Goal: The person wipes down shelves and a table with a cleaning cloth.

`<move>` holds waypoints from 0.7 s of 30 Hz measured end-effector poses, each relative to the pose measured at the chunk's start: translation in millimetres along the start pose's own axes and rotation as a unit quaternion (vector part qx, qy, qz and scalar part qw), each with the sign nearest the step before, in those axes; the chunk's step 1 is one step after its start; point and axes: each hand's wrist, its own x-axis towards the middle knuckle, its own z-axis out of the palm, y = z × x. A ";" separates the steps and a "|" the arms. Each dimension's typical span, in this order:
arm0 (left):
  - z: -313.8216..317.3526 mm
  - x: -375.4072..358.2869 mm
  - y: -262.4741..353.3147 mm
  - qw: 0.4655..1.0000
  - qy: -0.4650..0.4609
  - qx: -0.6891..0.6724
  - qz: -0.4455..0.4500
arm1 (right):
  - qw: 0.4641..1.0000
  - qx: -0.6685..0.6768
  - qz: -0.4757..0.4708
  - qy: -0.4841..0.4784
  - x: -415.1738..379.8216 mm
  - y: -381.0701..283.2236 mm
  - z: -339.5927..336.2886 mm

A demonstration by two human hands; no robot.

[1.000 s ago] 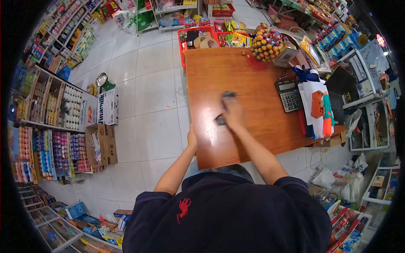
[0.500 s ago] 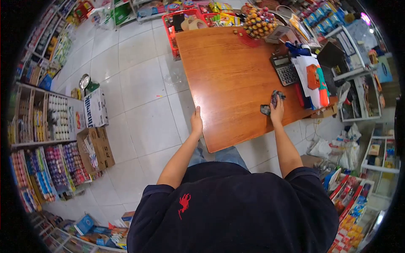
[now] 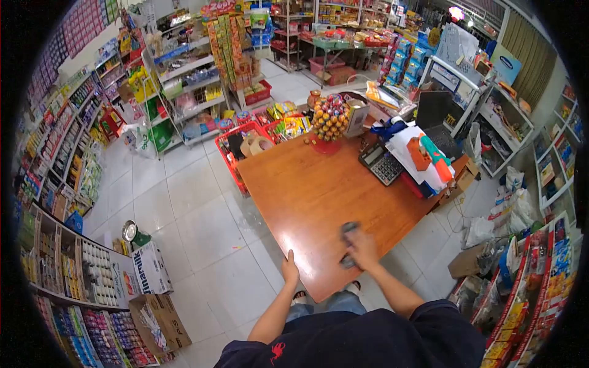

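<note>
My right hand (image 3: 365,251), blurred by motion, presses a dark patterned cloth (image 3: 350,230) onto the wooden table (image 3: 300,196) near its front edge. Parts of the cloth stick out on both sides of the hand, and its middle is hidden under the fingers. At the table's left edge, close to the front corner, my left hand (image 3: 290,268) grips the tabletop; the thumb shows at the edge and the other fingers are mostly out of sight.
A calculator (image 3: 381,164), papers (image 3: 412,147) and a lollipop stand (image 3: 331,119) occupy the table's far side. Red baskets (image 3: 228,153) stand beyond its left corner. An open cardboard box (image 3: 175,325) sits on the floor at left, and stocked shelves surround the area.
My right hand has slid the cloth leftward across the tabletop, toward my left hand. The left hand stays at the table edge. The view has tilted up, showing more of the shop.
</note>
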 end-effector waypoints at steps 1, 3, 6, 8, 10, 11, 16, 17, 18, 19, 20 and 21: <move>0.0 0.9 4.7 1.000 0.016 0.009 0.008 | 0.995 -0.021 0.075 0.056 -2.5 34.2 -1.4; 1.6 1.2 4.5 1.000 0.017 0.004 0.007 | 0.982 -0.043 0.144 0.118 -5.8 57.7 5.2; -4.0 -2.9 17.8 0.999 0.021 0.028 -0.023 | 0.976 -0.093 0.130 0.150 -2.8 26.6 19.0; -5.1 -7.1 24.4 0.998 0.024 0.043 -0.039 | 0.996 -0.002 0.083 -0.018 -4.9 -26.8 41.2; 3.3 3.9 9.3 0.998 0.012 0.042 -0.041 | 0.974 -0.025 -0.210 -0.078 -17.1 -82.5 37.2; -3.5 6.0 -5.0 0.997 -0.009 0.059 -0.052 | 0.965 0.001 -0.255 -0.063 -23.4 -84.9 44.0; -0.4 3.1 4.2 0.992 0.022 0.108 -0.054 | 0.996 0.088 0.027 -0.005 16.0 32.8 -9.2; -2.8 1.6 4.6 0.989 0.008 0.126 -0.082 | 0.985 0.074 0.155 0.034 17.9 50.1 -14.9; -9.5 -5.8 28.2 0.985 -0.020 0.124 -0.118 | 0.985 0.077 0.152 0.025 6.7 50.5 -7.2; -7.8 -5.2 15.7 0.986 -0.008 0.119 -0.113 | 0.974 -0.068 0.148 0.158 3.4 53.4 2.6; 2.9 5.1 2.3 0.990 0.016 0.126 -0.063 | 0.921 -0.206 0.131 0.304 24.6 59.4 6.1; 3.6 6.8 -9.9 0.989 0.039 0.143 -0.028 | 0.965 -0.037 0.147 0.215 30.9 46.5 18.3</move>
